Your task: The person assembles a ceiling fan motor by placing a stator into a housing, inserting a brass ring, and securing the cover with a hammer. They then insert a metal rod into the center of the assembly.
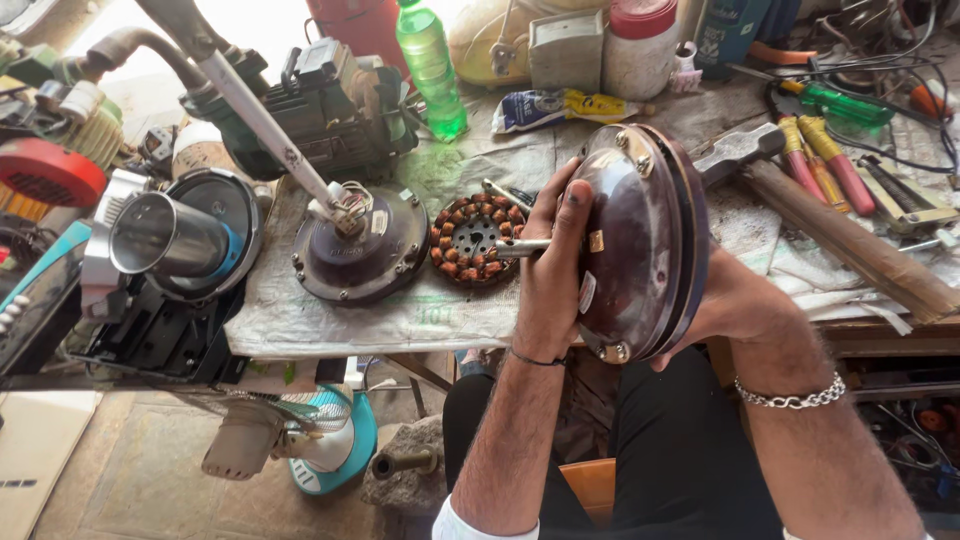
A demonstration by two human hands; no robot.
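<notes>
Above the near counter [400, 320] edge, both hands, left hand [552, 262] and right hand [735, 300], clench a brown fan motor housing [640, 250] (likely heavy, rigid, smooth), fingers best gripping its rim.

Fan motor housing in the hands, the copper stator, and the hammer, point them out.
Fan motor housing [630, 240], head view, on its domed brown face.
Copper stator [475, 238], head view, on its windings.
Hammer [740, 150], head view, on its steel head.

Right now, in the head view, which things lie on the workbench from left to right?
Silver cylinder part → dark round cover with shaft → copper-wound stator → brown motor housing held by left hand and right hand → wooden-handled hammer.
</notes>
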